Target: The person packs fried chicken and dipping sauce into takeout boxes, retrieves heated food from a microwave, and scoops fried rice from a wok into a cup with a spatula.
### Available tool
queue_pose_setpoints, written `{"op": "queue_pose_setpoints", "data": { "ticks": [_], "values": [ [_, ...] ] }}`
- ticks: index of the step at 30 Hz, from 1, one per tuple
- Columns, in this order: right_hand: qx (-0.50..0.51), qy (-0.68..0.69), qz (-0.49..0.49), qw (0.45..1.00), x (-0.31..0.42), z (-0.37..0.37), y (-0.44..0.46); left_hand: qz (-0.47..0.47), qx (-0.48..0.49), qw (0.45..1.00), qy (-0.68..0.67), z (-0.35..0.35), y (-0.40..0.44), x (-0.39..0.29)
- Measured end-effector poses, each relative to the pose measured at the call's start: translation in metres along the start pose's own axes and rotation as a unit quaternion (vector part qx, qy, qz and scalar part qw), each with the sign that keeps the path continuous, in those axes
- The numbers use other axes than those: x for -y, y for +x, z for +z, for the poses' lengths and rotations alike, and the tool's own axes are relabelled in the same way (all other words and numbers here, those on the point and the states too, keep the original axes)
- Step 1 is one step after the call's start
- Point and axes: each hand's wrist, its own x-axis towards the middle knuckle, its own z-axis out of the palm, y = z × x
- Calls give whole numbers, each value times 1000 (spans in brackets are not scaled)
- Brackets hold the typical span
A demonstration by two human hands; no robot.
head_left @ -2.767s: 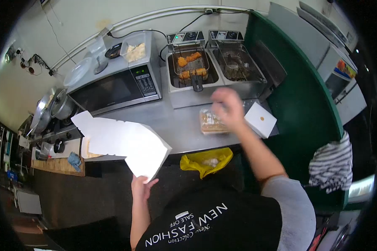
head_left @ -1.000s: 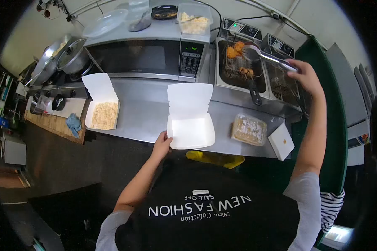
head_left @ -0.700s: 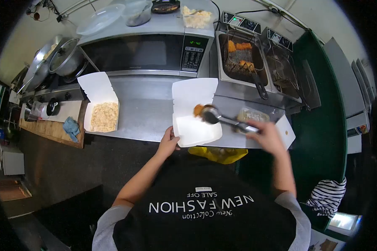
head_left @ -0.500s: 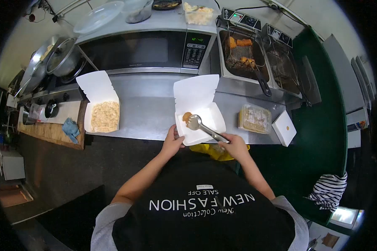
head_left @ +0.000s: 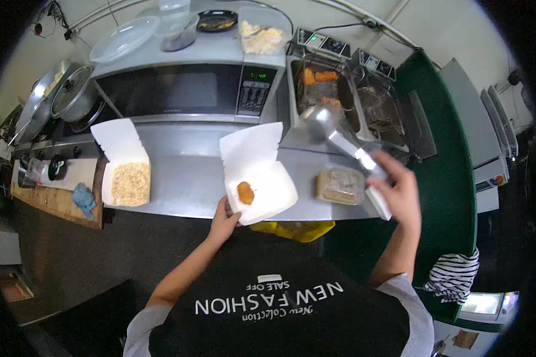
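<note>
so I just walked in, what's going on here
A person's left hand holds an open white box with one fried piece inside. Their right hand holds metal tongs, blurred, near the fryer, where more fried pieces sit in a basket. A second open box, filled with pale grainy food, stands farther left on the counter.

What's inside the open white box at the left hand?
Inside the white box: one browned food piece, toward the left side. The rest of the visible bottom looks bare. Whatever lies directly under the piece is covered, so can't be seen.
</note>
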Motion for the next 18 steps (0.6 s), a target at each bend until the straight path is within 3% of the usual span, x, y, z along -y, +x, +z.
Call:
{"op": "queue_pose_setpoints", "data": {
  "ticks": [1, 3, 4, 5, 6, 9, 11, 13, 18],
  "values": [
    [-77, -32, -63, 995, -13, -20, 18, 5, -8, 1000, 13, 0, -1, 0],
    [-177, -97, -65, 977, -16, -51, 61, 20, -26, 999, 15, 4, -6, -5],
    [-162, -176, -26, 971, -24, -68, 90, 26, -38, 999, 16, 5, -8, -4],
    [-166, -243, -53, 954, -35, -74, 117, 32, -53, 998, 13, 5, -9, 0],
    [-128, -304, -23, 944, -43, -77, 146, 39, -70, 997, 10, 5, -9, 5],
    [-26, -444, -54, 894, -73, -60, 221, 84, -137, 987, 25, 17, -18, -4],
    [19, -508, -114, 853, -97, -41, 264, 132, -184, 971, 79, 16, -23, 8],
    [82, -580, -133, 799, -101, -22, 294, 91, -215, 971, 56, 23, -36, -5],
    [101, -580, -182, 787, -96, -20, 317, 58, -242, 969, -8, 37, -59, -6]
  ]
}}
